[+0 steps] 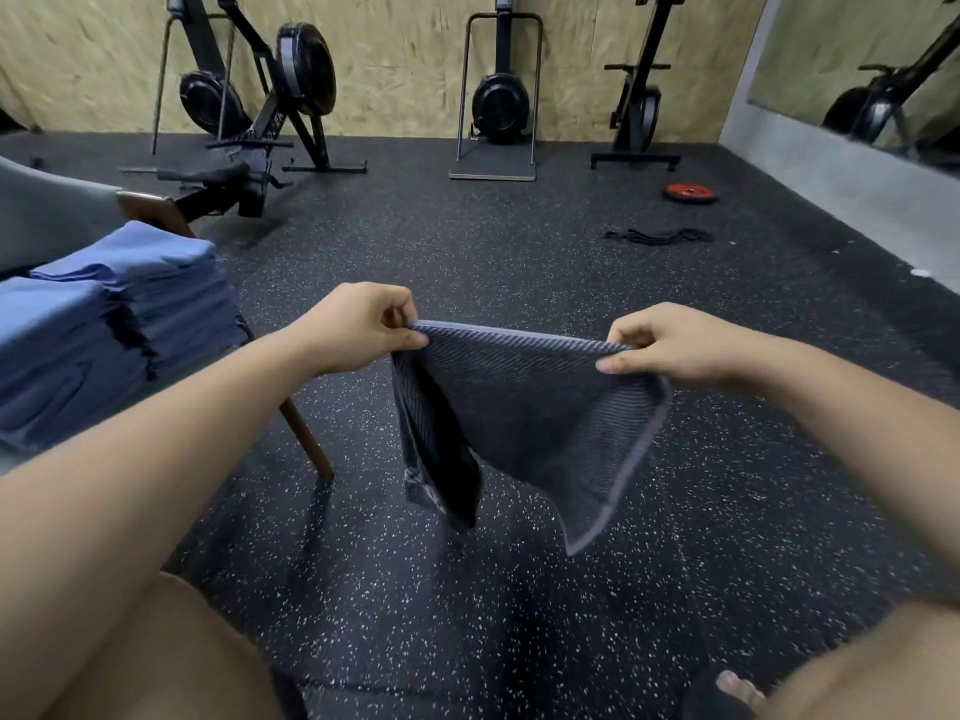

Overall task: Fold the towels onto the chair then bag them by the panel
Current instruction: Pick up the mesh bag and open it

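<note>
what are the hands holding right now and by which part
A dark grey towel, held by its top edge: the left hand pinches the left corner, the right hand the right corner. The rest hangs free.

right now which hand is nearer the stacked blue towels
Left. The left hand pinches a corner of the grey towel beside the stacked blue towels; the right hand pinches its other corner, farther off.

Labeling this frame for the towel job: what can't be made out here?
Head view only.
- Towel stacks: count unclear; blurred and cut off by the left edge.
- Chair: seat hidden under the stacks; only a leg and backrest show.
- Towel held by the left hand and right hand: doubled left side hides the layers behind.
- Bag: none in view.
</note>
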Demonstrator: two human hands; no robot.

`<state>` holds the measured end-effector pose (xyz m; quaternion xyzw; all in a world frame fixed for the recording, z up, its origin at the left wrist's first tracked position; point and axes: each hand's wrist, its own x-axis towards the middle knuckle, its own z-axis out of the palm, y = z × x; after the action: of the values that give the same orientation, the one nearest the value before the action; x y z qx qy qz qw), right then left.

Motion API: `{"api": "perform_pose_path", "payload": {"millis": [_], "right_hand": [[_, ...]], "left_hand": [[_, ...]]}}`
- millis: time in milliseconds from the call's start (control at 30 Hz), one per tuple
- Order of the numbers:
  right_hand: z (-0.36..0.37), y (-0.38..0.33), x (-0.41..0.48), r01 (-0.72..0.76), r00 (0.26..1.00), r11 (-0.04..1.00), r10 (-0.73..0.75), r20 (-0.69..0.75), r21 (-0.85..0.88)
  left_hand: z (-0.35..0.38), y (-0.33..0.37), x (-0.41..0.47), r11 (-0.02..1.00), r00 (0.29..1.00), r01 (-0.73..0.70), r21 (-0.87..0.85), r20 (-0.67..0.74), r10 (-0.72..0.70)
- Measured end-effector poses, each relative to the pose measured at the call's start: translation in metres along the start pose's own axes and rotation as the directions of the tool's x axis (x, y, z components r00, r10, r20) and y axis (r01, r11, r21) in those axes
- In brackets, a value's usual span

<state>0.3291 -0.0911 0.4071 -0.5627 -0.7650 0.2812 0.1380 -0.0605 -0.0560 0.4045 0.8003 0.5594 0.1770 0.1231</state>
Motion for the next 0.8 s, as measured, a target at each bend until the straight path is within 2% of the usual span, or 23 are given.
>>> {"api": "perform_pose_path", "payload": {"millis": [67,133,233,300,500,667,800], "right_hand": [[0.000,-0.005,-0.006,-0.010,1.000,0.998,0.011,-0.008,0.055],[0.002,-0.014,-0.012,-0.015,1.000,0.981,0.017,-0.005,0.194],[0.009,-0.027,-0.015,-0.032,0.999,0.887,0.027,0.019,0.460],[0.014,-0.036,-0.015,-0.042,0.999,0.825,0.041,0.015,0.564],[0.031,-0.059,-0.012,-0.149,0.986,0.698,0.156,0.055,0.700],[0.033,-0.072,-0.014,-0.115,0.974,0.578,0.227,-0.023,0.808],[0.029,-0.078,-0.016,-0.064,0.967,0.510,0.243,-0.073,0.858]], "left_hand": [[0.004,-0.006,0.001,0.999,1.000,0.017,0.028,-0.007,-0.016],[0.009,-0.010,0.002,0.999,0.999,0.036,0.033,-0.025,-0.035],[0.016,-0.007,0.002,0.999,0.999,0.038,0.012,-0.039,-0.038],[0.020,0.004,0.000,1.000,0.998,0.021,-0.013,-0.052,-0.022],[0.029,0.067,-0.019,0.981,0.993,-0.117,-0.152,0.005,0.119],[0.039,0.111,-0.039,0.935,0.975,-0.193,-0.299,0.046,0.216],[0.054,0.114,-0.038,0.953,0.958,-0.277,-0.125,0.042,0.284]]}}
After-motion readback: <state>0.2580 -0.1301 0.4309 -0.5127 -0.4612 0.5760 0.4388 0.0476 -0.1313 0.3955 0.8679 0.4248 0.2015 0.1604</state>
